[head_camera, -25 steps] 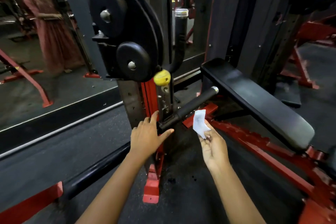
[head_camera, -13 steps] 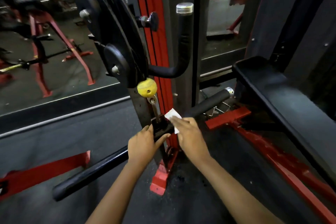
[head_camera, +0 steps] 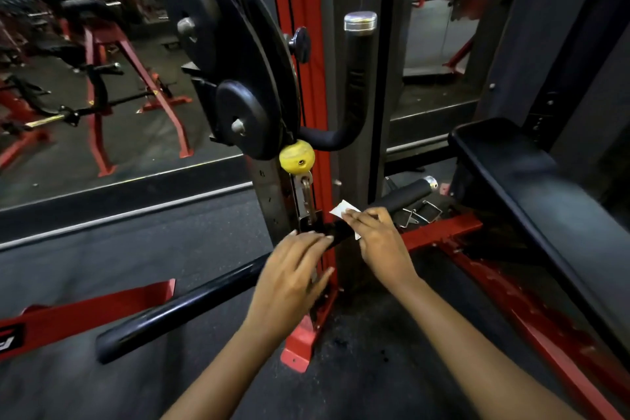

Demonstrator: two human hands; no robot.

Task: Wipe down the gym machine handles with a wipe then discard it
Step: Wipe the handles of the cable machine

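A small white wipe (head_camera: 342, 209) is pressed onto the low black handle (head_camera: 405, 194) of the gym machine, near its inner end. My right hand (head_camera: 380, 242) lies over the wipe and the handle, fingers curled on them. My left hand (head_camera: 293, 278) rests flat against the machine's bracket just left of the handle, fingers spread, holding nothing. A second, upright black handle (head_camera: 358, 78) with a chrome cap rises above. A long black bar (head_camera: 177, 314) runs down to the left from under my left hand.
Black weight plates (head_camera: 221, 44) hang on the red post, with a yellow ball knob (head_camera: 296, 155) below them. A black padded bench (head_camera: 545, 194) on a red frame stands at the right. A mirror on the left reflects other red machines.
My right hand has brought the wipe from in front of me down onto the low handle. The view has moved closer to the machine. My left hand has stayed at the bracket.
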